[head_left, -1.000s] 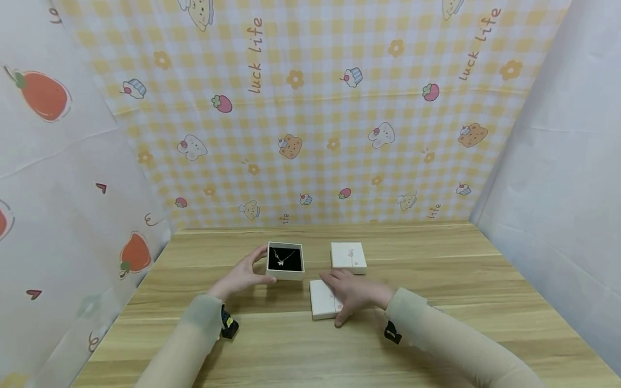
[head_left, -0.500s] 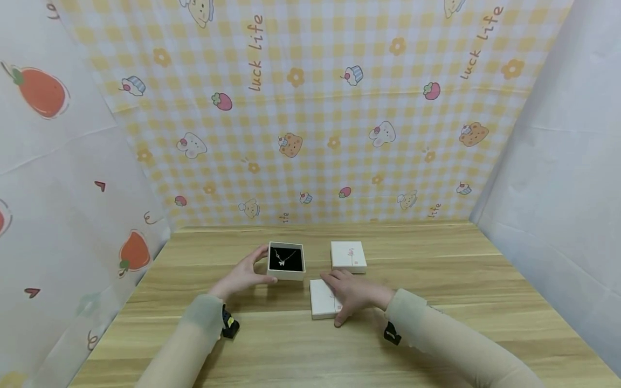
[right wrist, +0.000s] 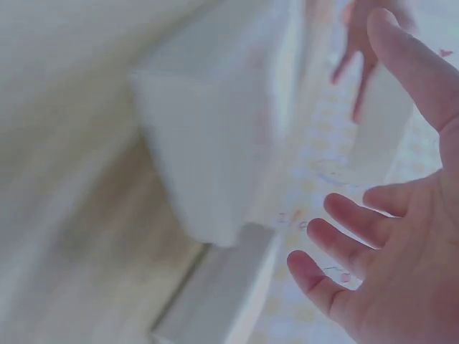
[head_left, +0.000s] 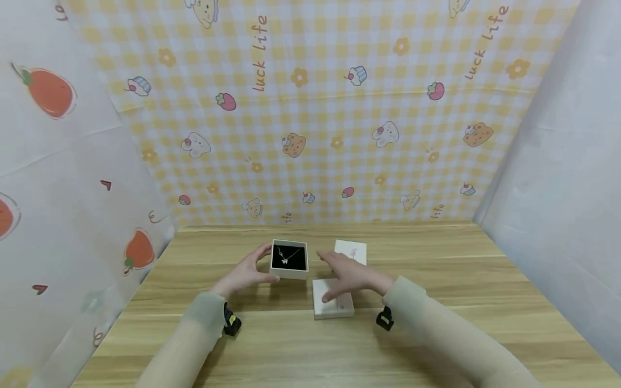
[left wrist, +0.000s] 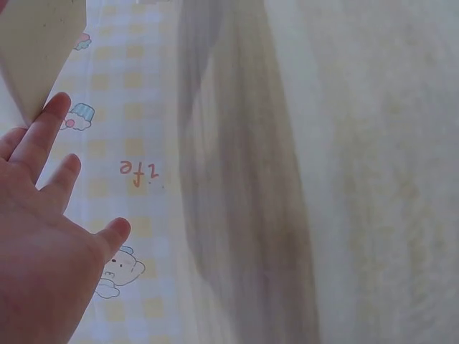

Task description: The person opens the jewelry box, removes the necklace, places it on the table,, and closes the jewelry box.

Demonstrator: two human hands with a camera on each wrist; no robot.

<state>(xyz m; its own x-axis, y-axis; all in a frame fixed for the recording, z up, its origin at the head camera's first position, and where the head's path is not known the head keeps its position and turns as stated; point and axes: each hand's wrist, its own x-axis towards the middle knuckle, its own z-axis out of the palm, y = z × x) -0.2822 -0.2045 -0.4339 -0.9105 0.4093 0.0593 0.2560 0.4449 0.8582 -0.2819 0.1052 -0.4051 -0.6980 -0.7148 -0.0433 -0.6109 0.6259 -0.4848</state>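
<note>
While my left hand [head_left: 246,272] clamps an open box [head_left: 289,274], a necklace [head_left: 284,261] lies inside. My right hand [head_left: 352,275], spread apart, hovers above a white lid [head_left: 343,306].

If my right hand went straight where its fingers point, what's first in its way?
The right hand would probably meet the open white box holding the necklace, though relative height is unclear.

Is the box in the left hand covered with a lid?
No, the box is open, with a necklace showing on black padding.
</note>
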